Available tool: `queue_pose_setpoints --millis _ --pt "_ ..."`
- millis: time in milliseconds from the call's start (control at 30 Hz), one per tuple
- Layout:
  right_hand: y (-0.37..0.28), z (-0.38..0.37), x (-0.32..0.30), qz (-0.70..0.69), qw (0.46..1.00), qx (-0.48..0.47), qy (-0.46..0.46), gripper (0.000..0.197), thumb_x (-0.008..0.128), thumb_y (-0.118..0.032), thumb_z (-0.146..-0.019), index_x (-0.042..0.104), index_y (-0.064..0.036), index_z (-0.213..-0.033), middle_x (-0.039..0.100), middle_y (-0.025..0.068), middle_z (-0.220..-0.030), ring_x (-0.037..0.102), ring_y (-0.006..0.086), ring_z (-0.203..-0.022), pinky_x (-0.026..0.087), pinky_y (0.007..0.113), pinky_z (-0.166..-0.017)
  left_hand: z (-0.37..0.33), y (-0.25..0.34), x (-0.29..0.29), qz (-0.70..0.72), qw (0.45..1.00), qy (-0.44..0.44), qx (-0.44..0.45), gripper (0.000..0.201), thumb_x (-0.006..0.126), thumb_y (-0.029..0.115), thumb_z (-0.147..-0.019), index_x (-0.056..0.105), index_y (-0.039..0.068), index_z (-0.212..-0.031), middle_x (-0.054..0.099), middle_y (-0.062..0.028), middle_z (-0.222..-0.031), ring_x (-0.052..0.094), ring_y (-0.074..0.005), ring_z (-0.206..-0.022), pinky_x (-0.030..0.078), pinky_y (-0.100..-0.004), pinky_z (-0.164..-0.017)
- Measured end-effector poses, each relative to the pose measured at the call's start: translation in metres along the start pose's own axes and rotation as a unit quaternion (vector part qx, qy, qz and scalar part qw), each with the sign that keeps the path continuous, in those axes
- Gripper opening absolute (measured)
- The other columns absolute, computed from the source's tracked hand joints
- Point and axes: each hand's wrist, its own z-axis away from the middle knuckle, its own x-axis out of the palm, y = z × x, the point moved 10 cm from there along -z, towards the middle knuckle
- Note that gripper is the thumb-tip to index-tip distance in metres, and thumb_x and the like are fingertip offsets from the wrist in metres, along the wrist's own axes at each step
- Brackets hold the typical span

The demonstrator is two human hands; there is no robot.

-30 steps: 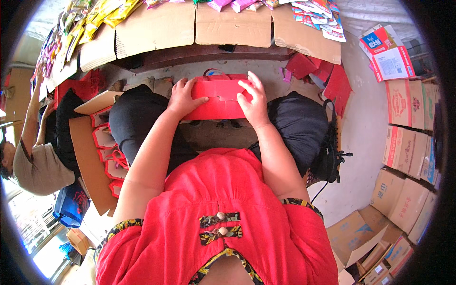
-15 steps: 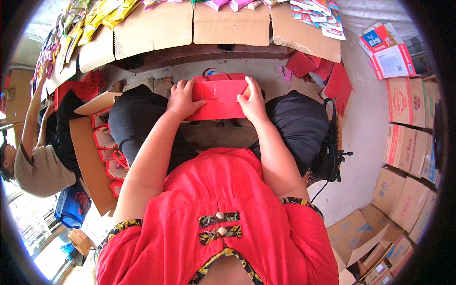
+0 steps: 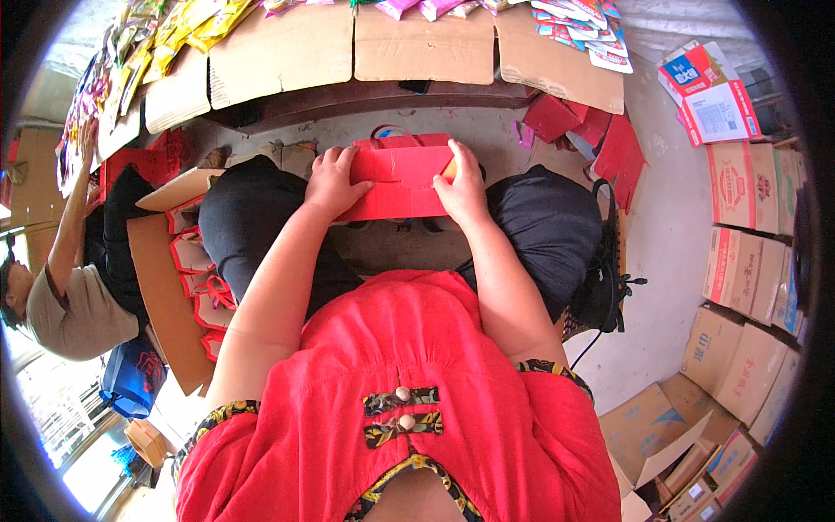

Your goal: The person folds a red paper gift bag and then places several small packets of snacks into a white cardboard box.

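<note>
On my feed, the left hand (image 3: 331, 183), half curled, grips the left end of the red box (image 3: 402, 183), thumb on its face; the box appears between the dark-clad knees (image 3: 545, 226); the right hand (image 3: 464, 183), fingers and thumb bent, grips its right end.

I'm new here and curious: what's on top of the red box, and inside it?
Both thumbs rest on top of the red box, where the left hand and right hand grip its ends. Folded red panels cover the inside, so its contents cannot be seen.
</note>
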Motion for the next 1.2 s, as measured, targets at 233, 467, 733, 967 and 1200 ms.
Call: queue_pose_setpoints --millis 233,467,733,967,1200 --pt "-0.012 0.001 0.000 0.049 0.999 0.000 -0.013 0.079 0.080 -0.005 -0.074 0.043 -0.0059 -0.144 0.048 0.0245 -0.143 0.047 0.0427 -0.132 0.039 0.047 -0.112 0.001 0.003 -0.002 -0.010 1.000 -0.005 -0.006 0.086 0.086 0.040 -0.071 0.049 0.015 -0.144 0.051 -0.0187 -0.138 0.049 -0.0429 -0.128 0.043 -0.0492 -0.109" --pt "-0.019 -0.004 0.001 0.054 0.998 -0.002 -0.017 0.078 0.080 -0.005 -0.074 0.043 -0.0064 -0.143 0.048 0.0240 -0.142 0.046 0.0425 -0.132 0.039 0.047 -0.112 0.003 0.002 -0.003 -0.022 1.000 -0.005 -0.007 0.093 0.088 0.043 -0.067 0.047 0.012 -0.145 0.050 -0.0187 -0.139 0.046 -0.0433 -0.131 0.042 -0.0495 -0.111" --pt "-0.017 -0.003 -0.001 0.071 0.997 -0.010 -0.005 0.075 0.080 -0.003 -0.074 0.045 -0.0070 -0.140 0.047 0.0235 -0.143 0.047 0.0421 -0.132 0.039 0.047 -0.112 0.002 0.002 0.002 -0.041 0.999 -0.027 -0.010 0.101 0.087 0.049 -0.065 0.042 0.015 -0.149 0.046 -0.0192 -0.145 0.042 -0.0444 -0.134 0.038 -0.0497 -0.113" --pt "-0.023 -0.004 -0.004 0.085 0.996 0.007 -0.016 0.071 0.078 -0.001 -0.074 0.046 -0.0058 -0.137 0.050 0.0219 -0.140 0.048 0.0404 -0.132 0.039 0.045 -0.112 0.004 0.003 0.000 -0.045 0.999 -0.029 -0.007 0.104 0.088 0.050 -0.064 0.041 0.015 -0.150 0.046 -0.0187 -0.144 0.042 -0.0440 -0.133 0.039 -0.0498 -0.113" --pt "-0.022 -0.002 -0.004 0.094 0.996 -0.010 -0.009 0.071 0.078 -0.006 -0.076 0.045 -0.0079 -0.139 0.047 0.0226 -0.142 0.048 0.0428 -0.130 0.042 0.048 -0.109 0.005 0.006 0.001 -0.049 0.999 -0.015 0.014 0.102 0.088 0.049 -0.064 0.042 0.014 -0.149 0.048 -0.0188 -0.141 0.043 -0.0433 -0.132 0.038 -0.0500 -0.113"
